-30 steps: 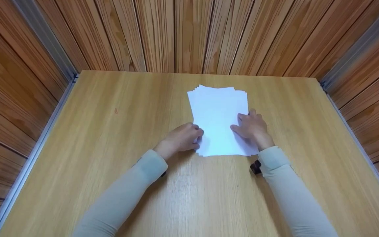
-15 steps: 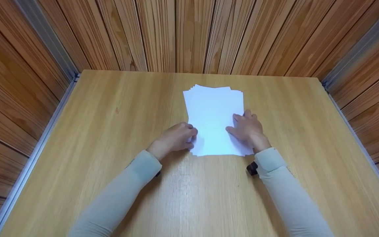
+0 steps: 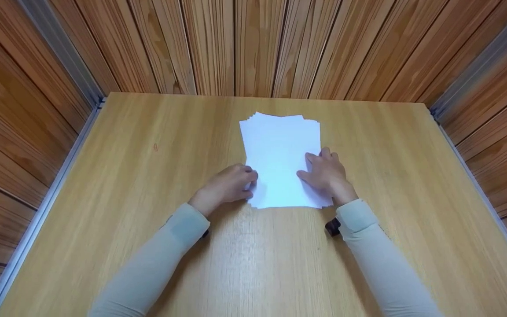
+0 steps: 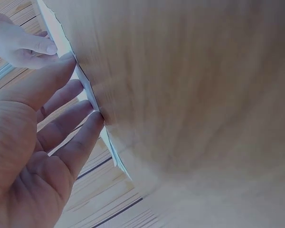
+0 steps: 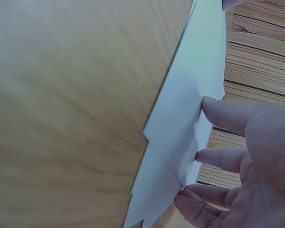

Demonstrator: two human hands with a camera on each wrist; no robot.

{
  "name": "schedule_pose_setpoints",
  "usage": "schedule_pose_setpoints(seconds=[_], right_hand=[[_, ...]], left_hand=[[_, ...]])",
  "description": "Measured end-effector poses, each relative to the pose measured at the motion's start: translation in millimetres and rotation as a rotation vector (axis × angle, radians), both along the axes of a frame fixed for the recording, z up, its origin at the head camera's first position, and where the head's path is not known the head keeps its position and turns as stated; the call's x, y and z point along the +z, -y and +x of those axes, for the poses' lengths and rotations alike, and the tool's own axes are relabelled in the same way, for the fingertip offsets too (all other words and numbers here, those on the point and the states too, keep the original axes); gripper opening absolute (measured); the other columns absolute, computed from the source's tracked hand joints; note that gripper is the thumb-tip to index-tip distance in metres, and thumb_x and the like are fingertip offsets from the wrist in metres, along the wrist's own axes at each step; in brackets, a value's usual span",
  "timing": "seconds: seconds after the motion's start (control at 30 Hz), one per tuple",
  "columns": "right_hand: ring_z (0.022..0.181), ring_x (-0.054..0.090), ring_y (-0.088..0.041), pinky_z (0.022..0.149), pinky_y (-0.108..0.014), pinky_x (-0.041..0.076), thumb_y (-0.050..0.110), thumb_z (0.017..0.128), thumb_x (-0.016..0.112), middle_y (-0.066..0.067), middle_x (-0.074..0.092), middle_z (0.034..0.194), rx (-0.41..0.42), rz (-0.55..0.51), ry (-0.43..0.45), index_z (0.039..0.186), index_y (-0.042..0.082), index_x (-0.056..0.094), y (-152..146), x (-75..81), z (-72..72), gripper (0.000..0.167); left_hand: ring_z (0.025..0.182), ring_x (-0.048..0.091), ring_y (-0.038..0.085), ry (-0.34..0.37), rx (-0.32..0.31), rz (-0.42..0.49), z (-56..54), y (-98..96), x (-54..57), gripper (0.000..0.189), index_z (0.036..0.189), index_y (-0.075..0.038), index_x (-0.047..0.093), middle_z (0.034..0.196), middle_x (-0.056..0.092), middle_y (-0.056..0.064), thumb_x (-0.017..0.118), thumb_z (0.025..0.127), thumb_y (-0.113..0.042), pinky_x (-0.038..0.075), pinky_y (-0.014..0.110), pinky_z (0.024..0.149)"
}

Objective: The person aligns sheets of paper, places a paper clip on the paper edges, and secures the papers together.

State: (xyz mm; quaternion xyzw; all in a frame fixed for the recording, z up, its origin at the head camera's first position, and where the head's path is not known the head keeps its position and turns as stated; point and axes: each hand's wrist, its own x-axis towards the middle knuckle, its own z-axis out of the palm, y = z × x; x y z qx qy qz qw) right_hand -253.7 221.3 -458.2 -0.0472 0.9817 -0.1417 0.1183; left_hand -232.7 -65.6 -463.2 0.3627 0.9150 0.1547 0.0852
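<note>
A stack of white paper (image 3: pixel 277 158) lies on the wooden table, its sheets fanned unevenly so that several corners stick out at the far and near ends. At its left edge my left hand (image 3: pixel 229 182) grips the stack, fingers curled. In the left wrist view the thumb and fingertips (image 4: pixel 96 118) meet the paper's edge. My right hand (image 3: pixel 324 174) holds the opposite edge, its thumb and forefinger over the top sheet and the other fingers along the side. The right wrist view shows the fingers (image 5: pixel 221 159) at the edge of the sheets (image 5: pixel 175 133).
The wooden table (image 3: pixel 253 264) reaches to a plank wall (image 3: pixel 253 48) at the back. Metal rails (image 3: pixel 42 202) run along the sides. A small reddish mark (image 3: pixel 156 147) shows on the tabletop to the left. A black device (image 3: pixel 332 227) sits at the right wrist.
Both hands and the paper stack have shifted a little to the left together across the table. Each hand keeps its place at the stack's edge.
</note>
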Motion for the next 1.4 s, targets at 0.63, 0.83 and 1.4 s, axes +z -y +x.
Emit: schedule_pose_setpoints(seconds=[0.63, 0.83, 1.4], right_hand=[[0.136, 0.038, -0.047, 0.107, -0.062, 0.048, 0.041, 0.103, 0.066, -0.032, 0.032, 0.16, 0.034, 0.0, -0.007, 0.163, 0.008, 0.041, 20, -0.7, 4.1, 0.073], [0.133, 0.039, -0.045, 0.103, -0.058, 0.05, 0.04, 0.104, 0.066, -0.032, 0.033, 0.158, 0.039, -0.003, -0.003, 0.164, 0.008, 0.041, 25, -0.2, 5.3, 0.073], [0.126, 0.04, -0.044, 0.096, -0.051, 0.049, 0.039, 0.103, 0.068, -0.032, 0.039, 0.153, 0.048, -0.008, -0.031, 0.161, 0.005, 0.044, 30, -3.8, 8.7, 0.072]], left_hand=[[0.114, 0.069, 0.032, 0.027, 0.03, 0.044, 5.9, 24.3, 3.6, 0.03, 0.121, -0.005, 0.072, 0.124, 0.072, 0.016, 0.083, 0.095, -0.016, 0.057, 0.043, 0.103], [0.11, 0.069, 0.032, 0.031, 0.03, 0.038, 6.6, 28.3, 4.7, 0.028, 0.119, -0.005, 0.073, 0.121, 0.072, 0.016, 0.083, 0.094, -0.014, 0.058, 0.042, 0.101], [0.103, 0.069, 0.03, 0.061, 0.042, 0.06, 6.7, 31.2, 2.6, 0.026, 0.115, -0.005, 0.074, 0.116, 0.073, 0.014, 0.085, 0.092, -0.012, 0.06, 0.042, 0.098]])
